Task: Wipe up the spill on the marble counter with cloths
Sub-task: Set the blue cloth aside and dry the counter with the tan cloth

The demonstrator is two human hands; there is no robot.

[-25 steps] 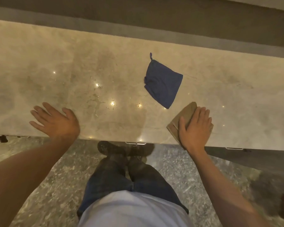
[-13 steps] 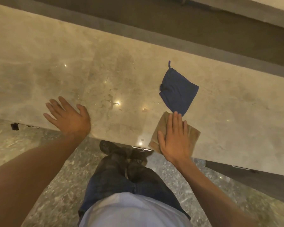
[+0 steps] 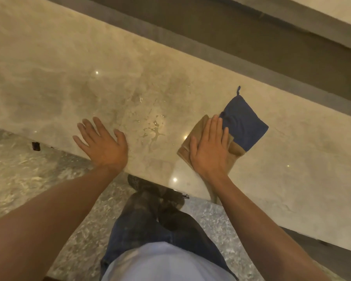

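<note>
A puddle of clear liquid, the spill [image 3: 152, 129], glistens on the beige marble counter [image 3: 65, 86] near its front edge. My right hand [image 3: 209, 149] lies flat with fingers together, pressing a folded tan cloth [image 3: 193, 136] onto the counter just right of the spill. A dark blue cloth [image 3: 244, 124] with a small loop lies right beside it, overlapping the tan cloth's far corner. My left hand [image 3: 102, 143] rests palm down with fingers spread on the counter, just left of the spill, holding nothing.
The counter's front edge runs diagonally below my hands, with speckled stone floor [image 3: 28, 179] beneath it. My legs and shoes [image 3: 150, 191] stand at the edge. A dark recessed ledge [image 3: 251, 47] runs along the counter's far side.
My right hand has slid the tan cloth leftward along the counter, up against the blue cloth and closer to the spill. My left hand has stayed flat beside the spill.
</note>
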